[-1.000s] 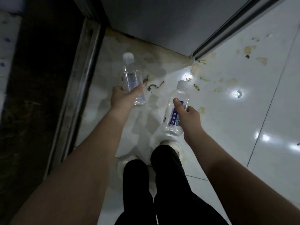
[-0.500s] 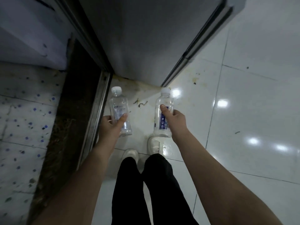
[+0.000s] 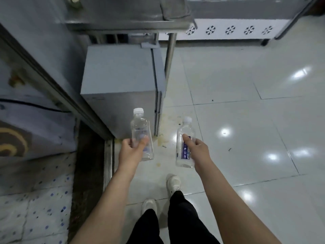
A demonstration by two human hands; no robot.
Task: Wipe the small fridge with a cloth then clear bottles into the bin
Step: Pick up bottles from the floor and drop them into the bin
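Observation:
My left hand (image 3: 131, 153) grips a clear plastic bottle (image 3: 139, 128) with a white cap, held upright in front of the small grey fridge (image 3: 117, 80). My right hand (image 3: 197, 149) grips a second clear bottle (image 3: 184, 136) with a white cap and a blue label, held upright over the floor to the right of the fridge. The fridge stands on the floor with its door shut, under the end of a steel table (image 3: 126, 23). A grey cloth (image 3: 174, 7) lies on that table's top. No bin is in view.
A steel table leg (image 3: 169, 55) stands right of the fridge. A metal door frame (image 3: 52, 85) and a floor track (image 3: 108, 161) run along the left. The white tiled floor (image 3: 246, 120) has yellowish stains near the fridge. A white unit with snowflake marks (image 3: 228, 29) stands at the back.
The view has risen and pulled back from the floor, so the whole fridge, the table and the cloth now show. Both hands still hold their bottles, a little higher and farther from the fridge.

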